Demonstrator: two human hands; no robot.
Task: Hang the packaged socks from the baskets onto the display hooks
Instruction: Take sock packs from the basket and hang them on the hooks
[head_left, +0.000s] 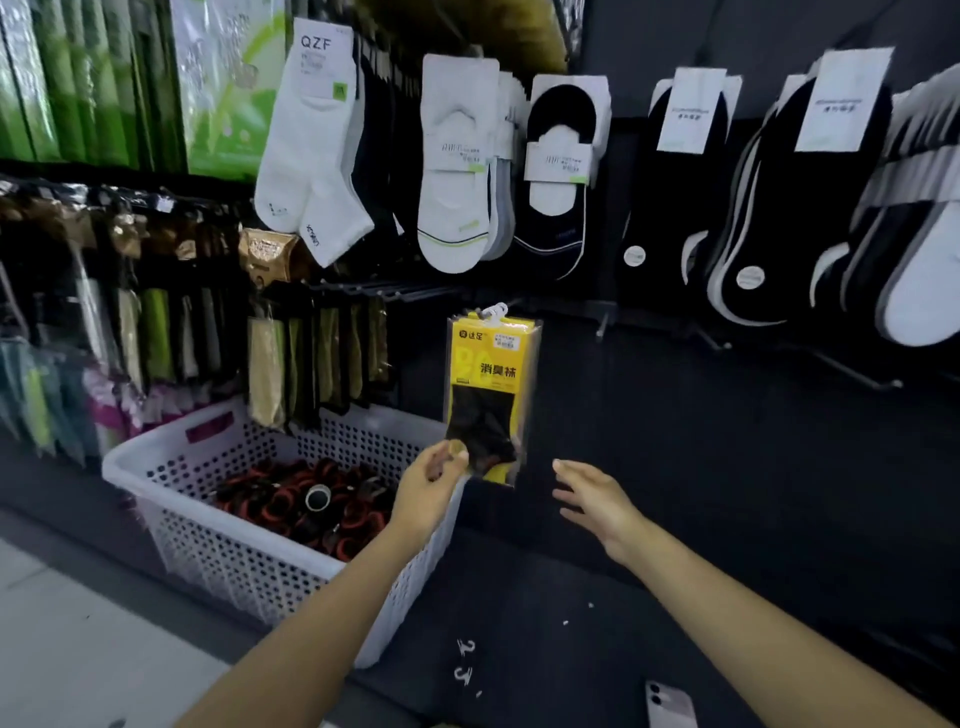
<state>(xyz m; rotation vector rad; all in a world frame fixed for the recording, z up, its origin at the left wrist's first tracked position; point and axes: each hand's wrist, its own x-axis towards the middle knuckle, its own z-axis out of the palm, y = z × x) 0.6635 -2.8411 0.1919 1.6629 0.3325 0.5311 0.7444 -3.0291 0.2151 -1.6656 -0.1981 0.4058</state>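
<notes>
Left grip (434, 480) pinches yellow sock pack (491, 374), right grip (592, 499) spread; white basket (234, 561) holds red-black bundles (291, 499).

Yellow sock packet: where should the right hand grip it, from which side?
Take the yellow sock packet by its right edge, coming from the right: it is upright and flat, the left hand pinches its lower left corner, and the open right hand is on that side.

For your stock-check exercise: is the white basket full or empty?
Partly filled: black-and-red items lie low in the white basket, its perforated walls bare above.
</notes>
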